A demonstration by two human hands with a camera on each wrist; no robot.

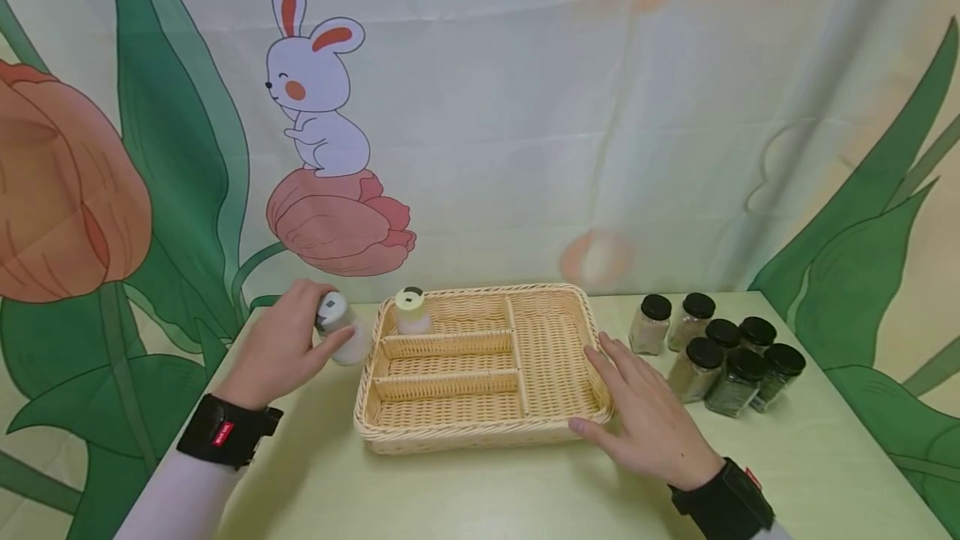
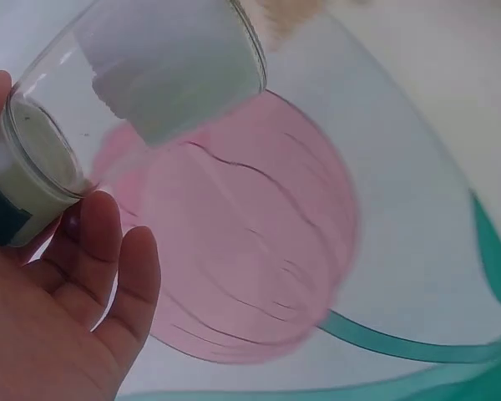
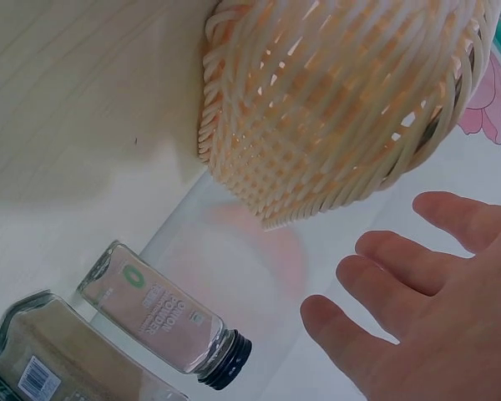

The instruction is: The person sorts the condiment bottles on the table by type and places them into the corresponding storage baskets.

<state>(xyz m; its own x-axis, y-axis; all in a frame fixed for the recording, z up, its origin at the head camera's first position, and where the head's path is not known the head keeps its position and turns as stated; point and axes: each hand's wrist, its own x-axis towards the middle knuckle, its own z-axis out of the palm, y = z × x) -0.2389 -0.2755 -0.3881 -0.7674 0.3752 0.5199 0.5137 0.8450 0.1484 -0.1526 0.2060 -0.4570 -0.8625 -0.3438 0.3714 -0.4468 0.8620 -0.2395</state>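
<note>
My left hand point(image 1: 281, 340) grips a clear seasoning jar point(image 1: 348, 337) by its pale lid, just left of the wicker basket. White contents show through the glass of this jar point(image 2: 175, 75) in the left wrist view, where the fingers curl round the lid. A second jar point(image 1: 412, 312) with a yellowish lid stands in the basket's back left compartment. My right hand point(image 1: 648, 415), fingers spread and fairly straight, is at the right side of the basket point(image 1: 480, 432). Nothing is held in it. The right wrist view shows those fingers below the woven basket wall point(image 3: 334, 109).
Several black-lidded spice jars point(image 1: 731, 365) stand grouped at the right of the pale table point(image 1: 487, 490); one labelled spice jar point(image 3: 159, 309) is nearest the right fingers. Thin wicker dividers point(image 1: 450, 386) split the basket. A printed cloth point(image 1: 480, 148) hangs behind the table.
</note>
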